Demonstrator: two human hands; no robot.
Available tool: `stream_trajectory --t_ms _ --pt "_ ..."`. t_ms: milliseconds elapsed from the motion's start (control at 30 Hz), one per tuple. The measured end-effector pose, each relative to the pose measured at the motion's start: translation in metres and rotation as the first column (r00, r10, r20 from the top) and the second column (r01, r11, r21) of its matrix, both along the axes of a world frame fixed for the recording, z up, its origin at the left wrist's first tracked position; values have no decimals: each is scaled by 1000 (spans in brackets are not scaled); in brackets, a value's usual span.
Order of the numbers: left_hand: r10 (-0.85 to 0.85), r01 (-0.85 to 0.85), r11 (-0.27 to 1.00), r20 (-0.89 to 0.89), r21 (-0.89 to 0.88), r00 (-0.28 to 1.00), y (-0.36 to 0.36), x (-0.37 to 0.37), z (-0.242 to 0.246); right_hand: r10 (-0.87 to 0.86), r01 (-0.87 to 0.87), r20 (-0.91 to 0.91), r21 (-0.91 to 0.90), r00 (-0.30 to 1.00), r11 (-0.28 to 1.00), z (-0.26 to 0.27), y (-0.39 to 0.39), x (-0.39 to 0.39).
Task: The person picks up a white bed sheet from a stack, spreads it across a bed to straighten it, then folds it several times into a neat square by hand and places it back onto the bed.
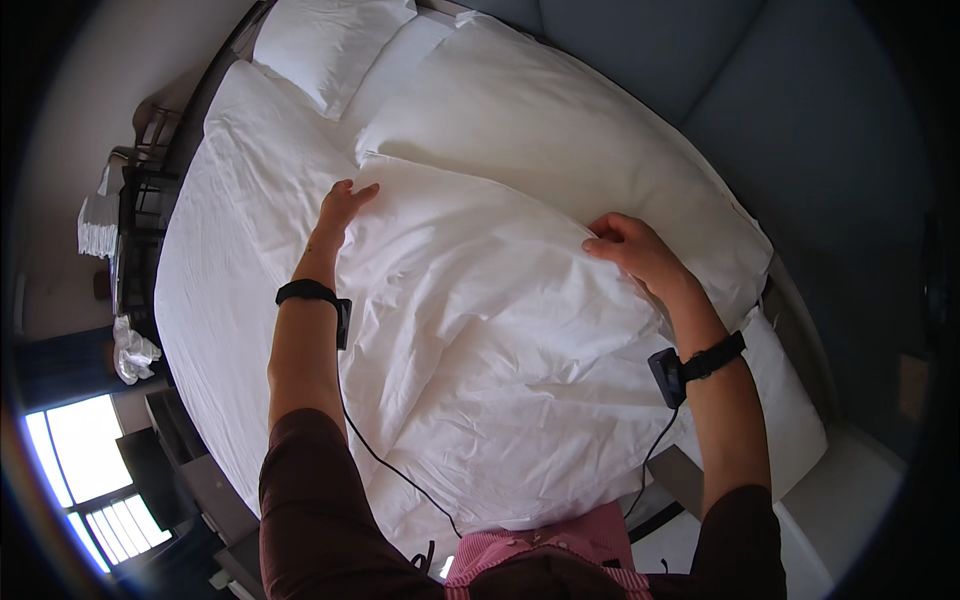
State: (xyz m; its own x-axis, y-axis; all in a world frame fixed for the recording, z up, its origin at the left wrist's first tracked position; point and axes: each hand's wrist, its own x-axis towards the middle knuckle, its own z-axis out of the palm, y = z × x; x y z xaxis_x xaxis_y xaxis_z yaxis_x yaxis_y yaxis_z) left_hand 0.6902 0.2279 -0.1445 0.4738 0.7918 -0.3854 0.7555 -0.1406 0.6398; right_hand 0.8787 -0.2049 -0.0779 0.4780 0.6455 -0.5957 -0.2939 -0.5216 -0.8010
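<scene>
A rumpled white cover (pixel 465 300), perhaps a duvet or a pillowcase, lies across the bed in front of me. My right hand (pixel 630 247) pinches its upper edge between thumb and fingers, beside a plump white pillow (pixel 540 127). Over the left part of the cover, near its upper left corner, my left hand (pixel 345 206) has thumb and fingers apart and holds nothing. Whether the left palm touches the cloth cannot be told. Past the left hand, a smooth white bedspread (pixel 217 277) covers the far side of the bed.
A second white pillow (pixel 330 45) rests at the top left. The dark padded headboard (pixel 810 142) borders the bed on the right. Across the room are a stack of folded white linen (pixel 99 225), a chair (pixel 155 127) and a bright window (pixel 86 450). Cables hang from both wrist devices.
</scene>
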Motion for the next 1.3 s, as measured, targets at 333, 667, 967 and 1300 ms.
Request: stream_trajectory --t_ms 333,667,967,1300 --pt "-90 130 955 157 -267 983 3 -1 88 196 -172 226 -120 954 978 10 20 11" --pt "-310 381 916 379 -128 872 -215 17 374 -49 154 698 -89 715 984 -16 42 21" --pt "-361 459 616 288 -640 887 -442 -27 82 -146 138 78 93 986 986 -42 -13 12" --pt "-208 163 781 -5 -603 978 -372 -113 62 -395 447 319 -108 862 888 -66 -156 -99"
